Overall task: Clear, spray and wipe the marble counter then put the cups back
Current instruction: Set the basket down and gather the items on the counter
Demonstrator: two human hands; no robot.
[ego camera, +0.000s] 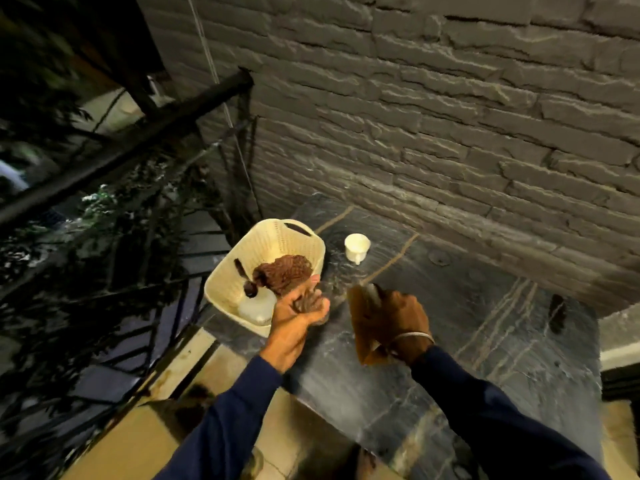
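The dark marble counter (467, 306) runs along a stone wall. A white cup (356, 247) stands on it near the back left. At the counter's left end a cream basket (239, 258) holds a bunched brown cloth (284, 271) and a white spray bottle (256, 306) with a dark trigger. My left hand (298, 313), palm up at the basket's near rim, grips a dark bunched end that seems to belong to the cloth. Just above the counter, my right hand (398, 320) grips a brown object (363, 334), too blurred to name.
A small dark object (557, 313) lies on the counter at the right. A round mark (440, 258) shows near the wall. A black metal railing (131, 143) and stairs drop away left of the basket. Tiled floor lies below the counter's front edge.
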